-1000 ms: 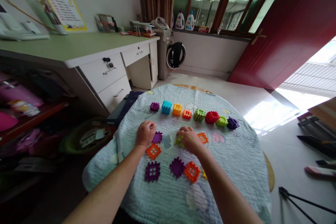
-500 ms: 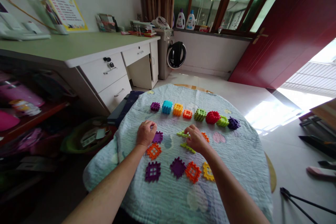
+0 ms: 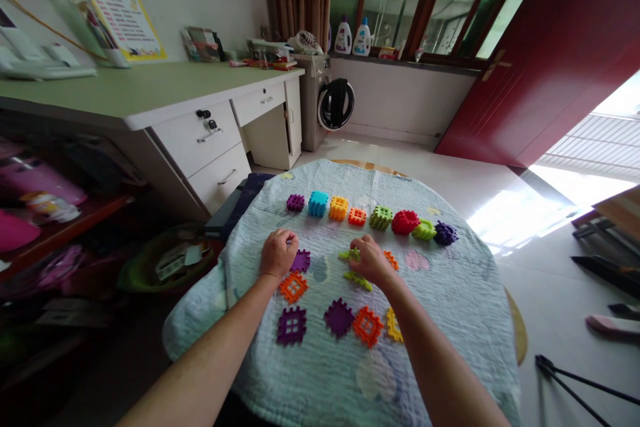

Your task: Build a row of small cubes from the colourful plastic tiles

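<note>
My right hand (image 3: 369, 258) is closed on a flat light-green waffle tile (image 3: 349, 254) just above the quilt. A second green tile (image 3: 358, 279) lies under my wrist, and an orange tile (image 3: 391, 259) peeks out to its right. My left hand (image 3: 277, 253) rests curled on the quilt (image 3: 450, 307), fingertips next to a purple tile (image 3: 301, 260). In front of me lie an orange tile (image 3: 293, 286), purple tiles (image 3: 291, 325) (image 3: 339, 317), an orange tile (image 3: 367, 325) and a yellow tile (image 3: 393, 324). A row of assembled cubes (image 3: 318, 203) runs across the far side.
The round table under the quilt drops off on all sides. A desk with drawers (image 3: 200, 140) stands at the left, a washing machine (image 3: 325, 100) behind. A red door (image 3: 545, 60) is at the right. Black tripod legs (image 3: 575, 383) lie on the floor at lower right.
My right hand lifted a green tile off another green one and shifted slightly away from me, uncovering the yellow tile near my forearm. My left hand stayed put.
</note>
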{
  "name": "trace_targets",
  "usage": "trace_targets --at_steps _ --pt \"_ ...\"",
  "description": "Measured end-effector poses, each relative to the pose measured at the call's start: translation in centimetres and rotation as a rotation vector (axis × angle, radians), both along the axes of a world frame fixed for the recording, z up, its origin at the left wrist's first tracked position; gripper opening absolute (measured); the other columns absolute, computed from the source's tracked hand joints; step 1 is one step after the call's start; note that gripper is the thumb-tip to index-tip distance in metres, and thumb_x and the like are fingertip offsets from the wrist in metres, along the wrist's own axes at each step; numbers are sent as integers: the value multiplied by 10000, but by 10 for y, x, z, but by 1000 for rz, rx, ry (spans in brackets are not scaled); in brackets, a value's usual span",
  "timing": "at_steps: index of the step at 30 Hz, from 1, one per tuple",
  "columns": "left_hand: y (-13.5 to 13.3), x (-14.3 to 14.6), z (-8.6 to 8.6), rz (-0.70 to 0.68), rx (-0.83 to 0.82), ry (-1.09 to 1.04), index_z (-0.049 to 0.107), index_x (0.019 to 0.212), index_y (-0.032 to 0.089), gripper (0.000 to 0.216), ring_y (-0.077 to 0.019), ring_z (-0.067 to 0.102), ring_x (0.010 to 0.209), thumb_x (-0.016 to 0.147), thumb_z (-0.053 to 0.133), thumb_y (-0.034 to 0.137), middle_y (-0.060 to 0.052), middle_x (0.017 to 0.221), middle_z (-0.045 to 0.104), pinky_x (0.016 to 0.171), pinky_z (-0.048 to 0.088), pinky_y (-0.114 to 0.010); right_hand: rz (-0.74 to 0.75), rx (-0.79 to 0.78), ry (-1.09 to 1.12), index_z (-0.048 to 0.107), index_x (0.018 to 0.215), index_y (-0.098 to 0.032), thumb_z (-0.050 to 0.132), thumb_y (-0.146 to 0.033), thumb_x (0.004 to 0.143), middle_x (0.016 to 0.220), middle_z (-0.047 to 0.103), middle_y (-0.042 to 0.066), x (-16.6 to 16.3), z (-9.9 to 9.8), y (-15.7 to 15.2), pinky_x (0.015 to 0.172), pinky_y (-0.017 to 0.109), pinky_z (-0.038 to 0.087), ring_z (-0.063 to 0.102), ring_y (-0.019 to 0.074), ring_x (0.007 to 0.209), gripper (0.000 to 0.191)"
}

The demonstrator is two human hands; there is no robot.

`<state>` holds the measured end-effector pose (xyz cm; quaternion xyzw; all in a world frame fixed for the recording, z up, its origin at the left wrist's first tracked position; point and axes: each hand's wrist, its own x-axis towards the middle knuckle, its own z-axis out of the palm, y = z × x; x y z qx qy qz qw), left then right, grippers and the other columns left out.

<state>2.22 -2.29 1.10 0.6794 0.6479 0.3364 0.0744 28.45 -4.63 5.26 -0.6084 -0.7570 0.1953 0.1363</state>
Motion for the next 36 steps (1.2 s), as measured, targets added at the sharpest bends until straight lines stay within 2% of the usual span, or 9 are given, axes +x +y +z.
trace_targets --at_steps 6,10,15,20,27,29,32,34,36 --pt "0 0 2 -9 6 -11 614 723 208 173 -220 594 833 816 477 255 -65 811 651 842 460 -335 -42 -28 109 617 928 -200 663 -133 714 901 497 2 19 4 -35 732 256 404 510 119 735 229" --pt "-1 1 3 -8 8 -11 607 710 213 163 -221 594 837 806 479 245 -62 805 649 843 460 -336 -40 -33 100 603 904 -198 643 -124 724 899 499 10 16 -1 -50 738 250 398 509 131 767 199" --pt "-2 1 4 -11 -1 -7 610 719 212 151 -222 598 840 801 486 240 -63 818 655 846 464 -339 -28 -39 95 600 962 -193 619 -99 731 936 496 19 7 0 -51 786 250 399 524 139 821 250" --pt "-1 1 3 -8 5 -4 606 710 214 148 -222 598 840 797 489 238 -61 812 655 848 464 -340 -26 -71 85 612 923 -189 608 -87 734 953 502 35 5 1 -50 826 252 399 533 155 887 214" --pt "0 0 0 -14 12 3 595 707 216 156 -224 598 843 807 480 251 -63 822 650 846 468 -340 -32 -42 84 638 902 -194 605 -77 696 920 516 37 3 -1 -51 767 248 413 536 152 827 239" --pt "0 -1 -2 -15 16 6 594 712 218 155 -223 600 848 809 478 250 -59 819 650 854 467 -338 -64 3 108 650 905 -200 612 -95 696 899 527 31 15 3 -48 756 253 422 545 150 802 237" --pt "0 -2 -3 -23 22 3 596 720 219 155 -224 600 852 811 476 256 -56 818 652 857 464 -340 -192 130 134 668 947 -213 617 -186 731 899 554 33 52 17 -36 736 268 440 559 153 767 223" --pt "1 -2 -4 -32 25 -8 596 720 221 156 -227 599 845 810 478 267 -58 814 654 846 464 -343 -315 199 114 673 979 -226 636 -266 736 909 585 38 84 29 -23 735 282 450 569 164 760 250" --pt "1 -3 -4 -37 29 -15 597 719 223 156 -230 597 836 807 479 275 -60 811 656 837 464 -347 -507 233 35 685 965 -230 651 -311 727 902 615 51 117 41 -6 754 301 451 583 185 785 254"
